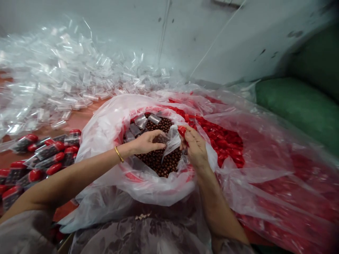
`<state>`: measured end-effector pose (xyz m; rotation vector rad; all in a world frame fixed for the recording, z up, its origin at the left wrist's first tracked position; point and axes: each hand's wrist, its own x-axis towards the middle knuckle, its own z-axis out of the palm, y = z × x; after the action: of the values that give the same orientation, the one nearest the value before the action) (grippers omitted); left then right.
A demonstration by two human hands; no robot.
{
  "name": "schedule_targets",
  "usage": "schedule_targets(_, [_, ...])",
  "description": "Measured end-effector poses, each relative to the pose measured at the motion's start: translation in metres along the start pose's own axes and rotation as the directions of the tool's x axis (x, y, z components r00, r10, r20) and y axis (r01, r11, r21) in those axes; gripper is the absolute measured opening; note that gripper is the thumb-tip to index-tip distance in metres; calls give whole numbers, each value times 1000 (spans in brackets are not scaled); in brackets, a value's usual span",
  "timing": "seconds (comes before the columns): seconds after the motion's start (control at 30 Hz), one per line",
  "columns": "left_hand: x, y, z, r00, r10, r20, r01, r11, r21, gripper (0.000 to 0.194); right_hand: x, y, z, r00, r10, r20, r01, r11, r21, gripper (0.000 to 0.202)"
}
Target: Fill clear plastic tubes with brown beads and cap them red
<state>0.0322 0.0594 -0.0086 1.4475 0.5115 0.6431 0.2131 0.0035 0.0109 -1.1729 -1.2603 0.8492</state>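
A plastic-lined basin (156, 195) holds many small brown balls (169, 162), with a few clear tubes (154, 119) lying on them at the back. Over the balls, my left hand (149, 141) is curled round a clear tube that is hard to make out. My right hand (195, 144) pinches a red cap (182, 130) at the basin's right side. Between the two hands hangs a thin piece of clear plastic (172, 139).
Clear empty tubes (60, 70) are heaped at the back left. Filled tubes with red caps (50, 153) lie at the left. On the right, a large plastic bag (267, 180) holds red caps (227, 141). A green sack (299, 106) stands behind it, near the wall.
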Motion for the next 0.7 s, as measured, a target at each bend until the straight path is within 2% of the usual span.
schedule_targets(0.13, [-2,1,-1,997,60,40,-65,990,127,32,4,-2,6,980,-161,116,185,952,-242,29])
schedule_targets(0.27, [-5,6,-1,999,20,45,-31,971,239,32,3,10,12,969,-205,139,240,917,-319,35])
schedule_targets(0.43, [-6,10,-2,988,156,0,-144,907,396,26,-7,18,8,924,-284,255,373,815,-444,43])
schedule_targets(0.57, [-4,10,-1,989,150,5,-142,920,366,34,-7,6,0,890,-321,324,449,742,-498,46])
schedule_targets(0.63, [-3,10,0,990,129,47,-138,937,320,34,-2,-2,-1,874,-325,361,476,724,-499,45])
schedule_targets(0.7, [-1,11,0,990,99,98,-123,949,289,32,6,-7,2,886,-345,310,459,750,-477,47])
